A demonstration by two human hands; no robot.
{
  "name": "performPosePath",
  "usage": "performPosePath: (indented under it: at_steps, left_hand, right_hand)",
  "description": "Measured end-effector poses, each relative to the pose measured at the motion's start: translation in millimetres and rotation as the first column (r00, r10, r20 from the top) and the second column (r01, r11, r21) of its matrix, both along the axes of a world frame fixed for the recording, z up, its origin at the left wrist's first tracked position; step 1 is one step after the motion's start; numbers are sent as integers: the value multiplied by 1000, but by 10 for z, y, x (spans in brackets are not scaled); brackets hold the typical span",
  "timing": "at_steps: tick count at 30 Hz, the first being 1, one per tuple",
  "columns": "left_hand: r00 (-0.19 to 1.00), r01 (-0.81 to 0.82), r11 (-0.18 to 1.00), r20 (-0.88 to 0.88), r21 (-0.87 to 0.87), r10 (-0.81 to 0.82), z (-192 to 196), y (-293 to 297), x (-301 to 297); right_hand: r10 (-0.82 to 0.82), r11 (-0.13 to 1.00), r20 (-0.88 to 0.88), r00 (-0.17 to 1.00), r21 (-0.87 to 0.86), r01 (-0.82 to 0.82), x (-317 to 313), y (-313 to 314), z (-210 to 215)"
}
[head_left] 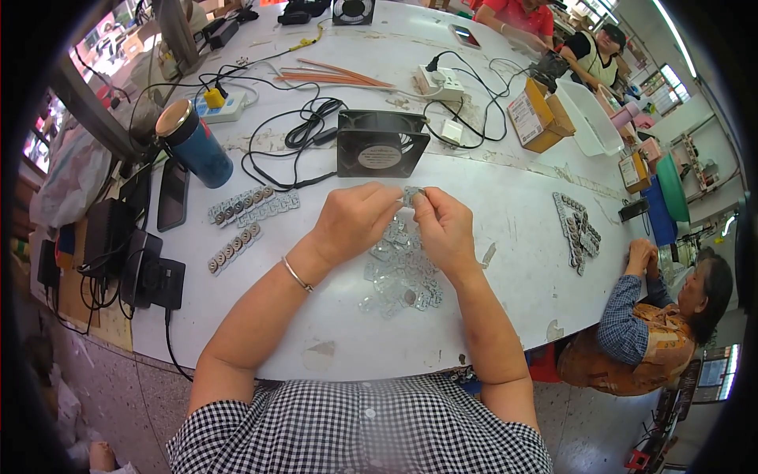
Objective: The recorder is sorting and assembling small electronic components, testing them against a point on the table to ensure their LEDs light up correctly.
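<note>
Close together above the table's middle, my left hand (351,220) and my right hand (447,231) meet with fingertips pinched on a small silvery piece (411,194). Its exact kind is too small to make out. Under and between my hands lies a loose pile of small clear and silvery pieces (401,272). Left of them, similar pieces with round coil-like discs are lined up in rows (251,207), with a shorter row (234,249) nearer me. Another group of lined-up pieces (578,231) lies at the right. A bracelet circles my left wrist.
A black square fan (381,148) stands just beyond my hands, its cable coiled to the left. A blue bottle (196,146), a phone (173,193) and black adapters (146,268) line the left side. An open carton (539,116) and white bin (588,118) stand far right. A person (639,332) sits at right.
</note>
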State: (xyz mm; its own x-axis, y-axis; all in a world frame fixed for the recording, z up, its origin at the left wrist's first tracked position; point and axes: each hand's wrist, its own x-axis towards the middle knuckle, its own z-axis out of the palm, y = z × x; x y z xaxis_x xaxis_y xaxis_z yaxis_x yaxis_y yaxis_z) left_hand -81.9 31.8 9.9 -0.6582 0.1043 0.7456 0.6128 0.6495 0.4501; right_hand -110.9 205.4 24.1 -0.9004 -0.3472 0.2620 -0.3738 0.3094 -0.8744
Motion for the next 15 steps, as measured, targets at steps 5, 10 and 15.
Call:
performPosePath:
  at_steps: [5, 10, 15]
  left_hand:
    - [999, 46, 998, 14, 47, -47, -22, 0, -2]
    - [974, 67, 980, 199, 185, -104, -8, -52, -13]
    - [939, 184, 977, 275, 104, -206, -72, -80, -38]
  right_hand:
    - [-8, 1000, 30, 1000, -12, 8, -5, 6, -38]
    - [49, 998, 151, 987, 28, -53, -43, 84, 46]
    - [94, 980, 217, 972, 152, -129, -156, 209, 15]
